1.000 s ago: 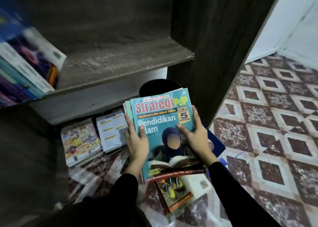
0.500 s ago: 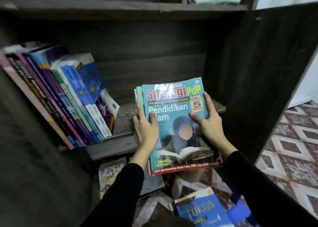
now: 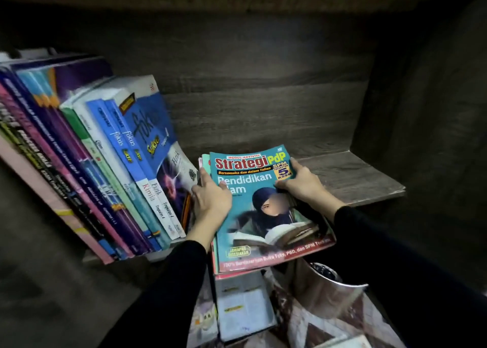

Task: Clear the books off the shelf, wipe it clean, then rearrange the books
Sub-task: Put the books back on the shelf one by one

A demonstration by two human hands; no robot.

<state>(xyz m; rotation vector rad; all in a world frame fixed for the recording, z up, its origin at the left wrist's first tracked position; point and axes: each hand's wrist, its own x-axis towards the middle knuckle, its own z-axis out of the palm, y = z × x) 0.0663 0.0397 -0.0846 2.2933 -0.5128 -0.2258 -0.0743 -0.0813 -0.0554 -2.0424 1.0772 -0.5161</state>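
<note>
The thin stack of glossy workbooks (image 3: 266,215) shows only its teal top cover, marked 5; its far end overlies the grey wooden shelf (image 3: 350,176), right of the leaning blue and purple books (image 3: 110,163); left hand (image 3: 210,202) and right hand (image 3: 303,182) grip its sides.

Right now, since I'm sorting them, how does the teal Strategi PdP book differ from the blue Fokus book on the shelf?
The Strategi PdP book lies cover-up, held by left hand and right hand; the Fokus book stands leaning in the row. Strategi PdP is teal, Fokus blue. Both show their front covers.
</note>
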